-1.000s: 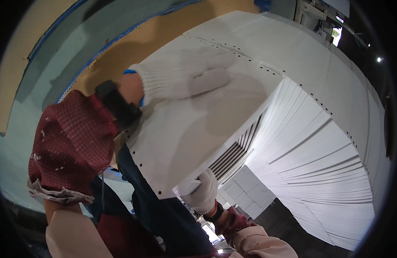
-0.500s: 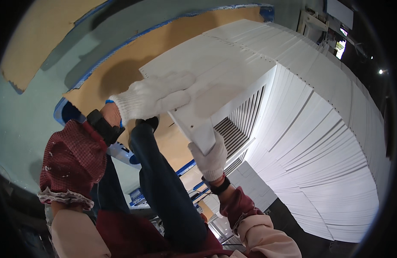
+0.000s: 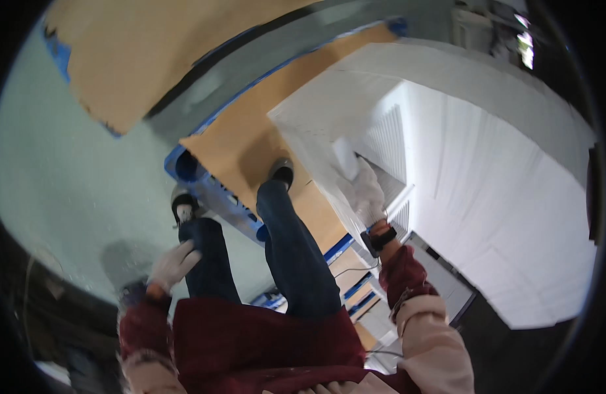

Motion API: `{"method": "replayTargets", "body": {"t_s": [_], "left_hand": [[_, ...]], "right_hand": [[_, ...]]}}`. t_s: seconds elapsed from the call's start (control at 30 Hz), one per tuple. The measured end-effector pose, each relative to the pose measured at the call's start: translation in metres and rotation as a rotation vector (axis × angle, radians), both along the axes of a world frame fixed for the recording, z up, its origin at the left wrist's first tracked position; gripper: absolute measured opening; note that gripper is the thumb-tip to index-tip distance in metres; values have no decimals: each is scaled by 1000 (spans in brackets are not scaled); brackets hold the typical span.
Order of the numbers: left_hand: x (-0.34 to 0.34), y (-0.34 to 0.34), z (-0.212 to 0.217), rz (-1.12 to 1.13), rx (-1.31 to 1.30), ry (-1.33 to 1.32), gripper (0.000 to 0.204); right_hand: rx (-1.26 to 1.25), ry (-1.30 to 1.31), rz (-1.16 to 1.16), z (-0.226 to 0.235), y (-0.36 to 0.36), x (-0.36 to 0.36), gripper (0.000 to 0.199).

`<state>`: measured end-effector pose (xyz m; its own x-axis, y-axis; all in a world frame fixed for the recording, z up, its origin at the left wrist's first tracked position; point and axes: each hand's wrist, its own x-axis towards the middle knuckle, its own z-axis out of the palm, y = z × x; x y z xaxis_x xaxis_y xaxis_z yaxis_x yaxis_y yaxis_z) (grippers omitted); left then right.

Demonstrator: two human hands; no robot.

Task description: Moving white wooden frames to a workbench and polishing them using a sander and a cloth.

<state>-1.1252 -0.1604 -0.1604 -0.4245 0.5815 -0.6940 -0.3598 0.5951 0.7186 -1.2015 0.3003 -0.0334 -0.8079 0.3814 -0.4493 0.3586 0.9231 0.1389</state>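
standing on a blue pallet [image 3: 211, 190] topped with a brown board [image 3: 250, 141], the person looks down past their own jeans [image 3: 290, 256] and dark red top [image 3: 250, 341]. the right hand [image 3: 365, 190], in a white glove, is raised to a large white sheet [image 3: 316, 125] and grips it at its lower edge, the fingers curled against the sheet's face with a folded corner showing just above the knuckles; a dark watch band [image 3: 380, 240] sits at that wrist. the sheet is tilted, its upper left part hanging over the brown board and its right side resting against the tall stack of white sheets [image 3: 500, 197] that fills the right of the view, many thin edges showing along the stack's side. the left hand [image 3: 175, 262], also in a white glove, hangs low beside the left thigh, holding nothing, fingers loosely spread and slightly bent, well apart from the sheet. one shoe [image 3: 281, 172] is planted on the brown board near the sheet's lower edge, the other shoe [image 3: 183, 203] on the pallet's blue corner. beyond the pallet lies a pale green floor [image 3: 66, 164], with a second brown board [image 3: 139, 59] edged in blue farther off. below the right forearm, more blue pallet slats [image 3: 358, 289] show beside the stack.
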Motion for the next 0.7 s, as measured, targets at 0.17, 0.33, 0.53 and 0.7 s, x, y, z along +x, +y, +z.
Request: {"method": "replayTargets", "body": {"t_s": [0.17,0.33,0.53,0.7], "left_hand": [[46,-140,50,216,-367,-29,52],[119,-187,51,437,-323,26,43],[229,-146,17,1119,-21,-1129,40],[222,-74,43,1013,-142,-1010,44]], "right_hand": [[202,134,592,79,-7,-63,76],[814,-103,693,205,35,-173,76],[940,-560,343,259,52,-277,80],[818,-594,500,243,81,-284,83]]}}
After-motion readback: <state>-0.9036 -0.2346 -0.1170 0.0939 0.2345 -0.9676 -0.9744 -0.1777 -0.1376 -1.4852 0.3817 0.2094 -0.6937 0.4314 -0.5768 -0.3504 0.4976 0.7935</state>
